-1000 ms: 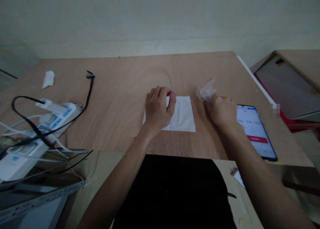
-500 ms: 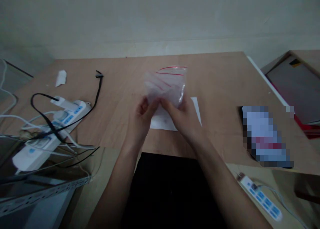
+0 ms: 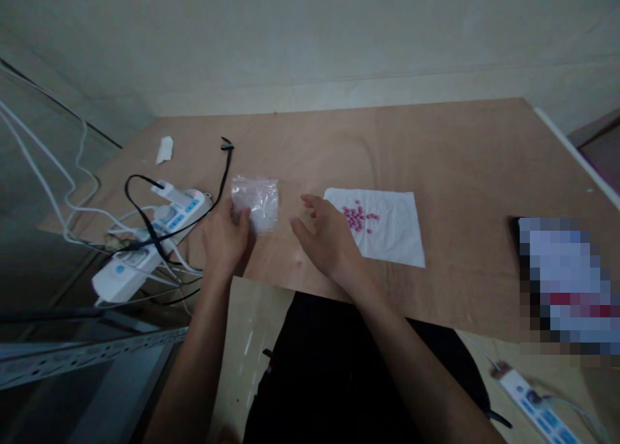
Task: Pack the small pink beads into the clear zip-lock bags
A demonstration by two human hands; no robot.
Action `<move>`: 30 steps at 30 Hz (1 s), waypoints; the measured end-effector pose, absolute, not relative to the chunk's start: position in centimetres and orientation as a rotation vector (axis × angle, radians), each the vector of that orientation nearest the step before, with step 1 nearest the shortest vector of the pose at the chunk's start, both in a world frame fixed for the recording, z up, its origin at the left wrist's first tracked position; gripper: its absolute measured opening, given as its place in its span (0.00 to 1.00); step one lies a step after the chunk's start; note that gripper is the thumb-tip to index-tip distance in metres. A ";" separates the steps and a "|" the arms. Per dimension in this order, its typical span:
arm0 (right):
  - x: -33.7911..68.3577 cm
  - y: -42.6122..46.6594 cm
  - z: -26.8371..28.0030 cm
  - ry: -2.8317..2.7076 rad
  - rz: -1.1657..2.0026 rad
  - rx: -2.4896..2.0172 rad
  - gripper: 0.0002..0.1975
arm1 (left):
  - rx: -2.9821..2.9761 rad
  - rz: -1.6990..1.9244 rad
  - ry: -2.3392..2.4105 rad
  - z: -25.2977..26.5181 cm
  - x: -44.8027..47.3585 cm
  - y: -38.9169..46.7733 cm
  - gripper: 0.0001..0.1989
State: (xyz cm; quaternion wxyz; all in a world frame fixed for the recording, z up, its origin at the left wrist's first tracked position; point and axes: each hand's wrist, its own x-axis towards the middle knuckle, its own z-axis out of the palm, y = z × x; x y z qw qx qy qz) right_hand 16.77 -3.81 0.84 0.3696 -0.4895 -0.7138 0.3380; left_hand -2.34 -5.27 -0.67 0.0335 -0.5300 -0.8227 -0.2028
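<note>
My left hand (image 3: 227,236) is closed on the left side of clear zip bags (image 3: 263,201), its thumb lying over the plastic. The bags are just above or on the wooden table, left of centre; I cannot tell which. My right hand (image 3: 327,234) is empty, fingers apart, at the left edge of a white tissue-like sheet (image 3: 400,234). On that sheet lies a loose cluster of small pink pieces, like pills or beads (image 3: 356,218). Part of the sheet is hidden behind my right hand.
A white power strip (image 3: 128,276) with tangled black and white cables stands at the left of the table (image 3: 465,166). A scrap of white paper (image 3: 165,149) lies behind it. At the right is a blurred-out phone-like object (image 3: 557,256). Another power strip (image 3: 533,402) is lower right.
My hands have parted. The left hand has carried the bags to the left, and the right hand has let go of them. The pink pieces on the sheet now show.
</note>
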 end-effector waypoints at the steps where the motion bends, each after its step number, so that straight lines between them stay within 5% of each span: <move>1: 17.0 -4.0 0.6 -1.850 0.830 -1.253 0.21 | -1.629 -0.601 -2.478 -0.8 -2.5 -5.3 0.16; 9: 18.5 -4.5 0.2 -1.879 0.634 -1.174 0.15 | -1.575 -0.888 -2.351 -0.7 -2.7 -5.3 0.11; 14: 19.0 -4.9 0.5 -1.885 0.634 -1.156 0.12 | -1.755 -0.702 -2.524 0.3 -4.1 -4.9 0.08; 22: 19.7 -5.4 0.3 -1.899 0.632 -1.167 0.13 | -1.695 -0.744 -2.498 0.9 -4.4 -5.1 0.18; 30: 20.6 -5.3 1.5 -1.809 0.728 -1.090 0.12 | -1.708 -1.058 -2.176 3.5 -2.5 -6.6 0.07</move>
